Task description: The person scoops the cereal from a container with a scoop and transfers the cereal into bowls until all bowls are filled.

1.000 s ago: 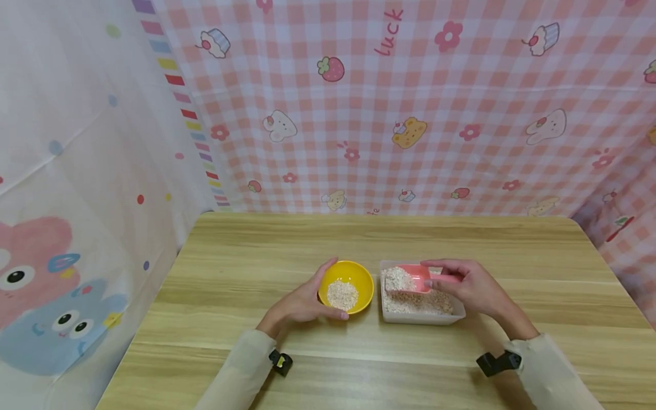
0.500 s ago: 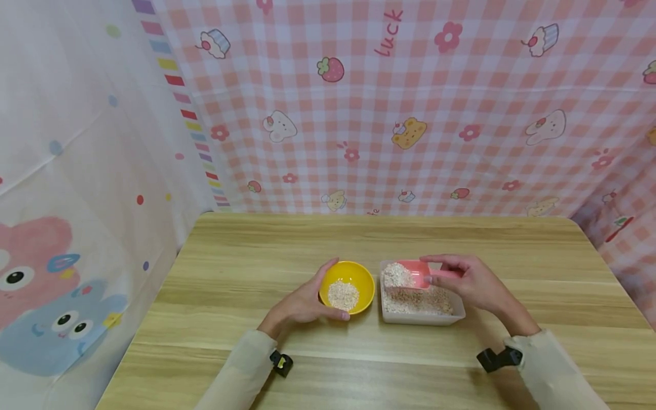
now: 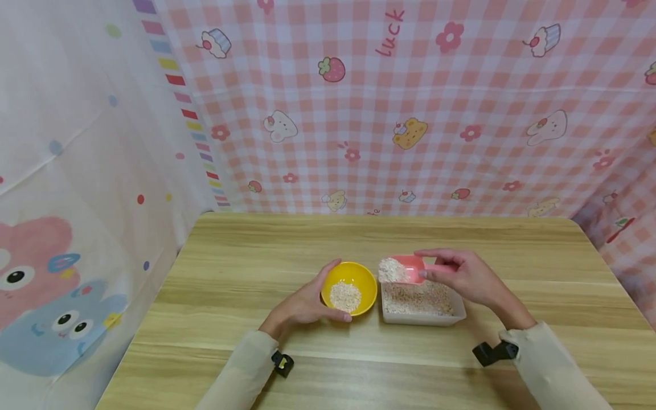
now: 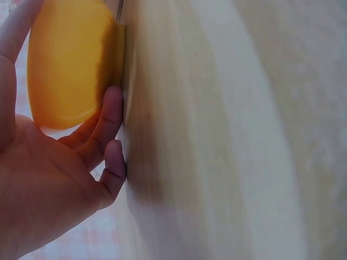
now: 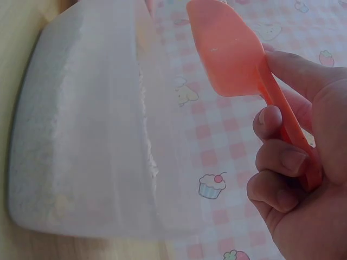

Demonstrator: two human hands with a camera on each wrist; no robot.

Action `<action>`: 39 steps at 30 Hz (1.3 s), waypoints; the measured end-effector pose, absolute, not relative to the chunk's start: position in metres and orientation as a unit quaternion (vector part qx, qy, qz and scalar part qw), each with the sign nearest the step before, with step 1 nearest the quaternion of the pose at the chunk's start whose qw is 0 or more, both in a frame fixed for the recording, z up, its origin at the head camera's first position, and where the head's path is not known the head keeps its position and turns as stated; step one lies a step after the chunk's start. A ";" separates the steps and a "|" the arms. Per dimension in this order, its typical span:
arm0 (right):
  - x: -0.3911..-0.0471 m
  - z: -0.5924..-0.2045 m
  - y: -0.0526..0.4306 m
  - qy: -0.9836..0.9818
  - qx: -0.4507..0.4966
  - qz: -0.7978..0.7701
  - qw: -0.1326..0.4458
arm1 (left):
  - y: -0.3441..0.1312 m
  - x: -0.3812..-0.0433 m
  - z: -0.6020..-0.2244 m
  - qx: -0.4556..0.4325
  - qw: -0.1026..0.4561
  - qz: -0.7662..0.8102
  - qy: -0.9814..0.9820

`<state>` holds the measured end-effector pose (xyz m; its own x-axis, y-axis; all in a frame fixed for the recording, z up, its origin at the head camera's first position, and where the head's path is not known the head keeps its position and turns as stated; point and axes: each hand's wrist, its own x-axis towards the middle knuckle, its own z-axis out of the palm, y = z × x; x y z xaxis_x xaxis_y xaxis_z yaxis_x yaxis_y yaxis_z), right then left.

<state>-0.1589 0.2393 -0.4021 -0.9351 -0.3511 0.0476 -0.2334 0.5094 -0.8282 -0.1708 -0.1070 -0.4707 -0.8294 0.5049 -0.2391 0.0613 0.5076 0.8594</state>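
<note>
My left hand (image 3: 311, 297) holds a yellow bowl (image 3: 364, 278) from its left side, thumb near the front and fingers behind. In the left wrist view the bowl (image 4: 70, 59) stands on the table, with my curled fingers around its base. A patch of oat flakes (image 3: 345, 296) lies inside it. My right hand (image 3: 468, 278) grips the handle of a pink scoop (image 3: 413, 269), heaped with oat flakes (image 3: 392, 270). In the right wrist view the fingers wrap the handle and the scoop (image 5: 227, 51) is raised above the bin's rim. Beneath it sits a translucent bin (image 3: 423, 320) of oat flakes.
The bin stands just right of the bowl on a wood-grain table (image 3: 266, 245). Behind the table hangs a pink checked cloth (image 3: 369, 102); a white printed cloth (image 3: 102, 171) hangs at the left.
My right hand has lifted the loaded scoop up and leftward, to the bin's far left edge. The left hand and bowl have shifted very slightly right.
</note>
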 end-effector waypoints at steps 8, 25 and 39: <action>-0.163 -0.396 0.227 0.869 -0.173 -0.459 0.067 | -0.106 -0.171 -0.471 0.163 0.243 0.459 0.839; -0.175 -0.400 0.205 0.864 -0.206 -0.453 0.075 | -0.105 -0.170 -0.470 0.161 0.247 0.459 0.838; -0.177 -0.400 0.193 0.869 -0.221 -0.436 0.069 | -0.106 -0.170 -0.469 0.165 0.247 0.462 0.836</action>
<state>-0.1768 0.1929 -0.4000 -0.8925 -0.4451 0.0731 -0.3246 0.5211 -0.7894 -0.1701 -0.1059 -0.4689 -0.8237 0.5036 -0.2604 0.0479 0.5195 0.8531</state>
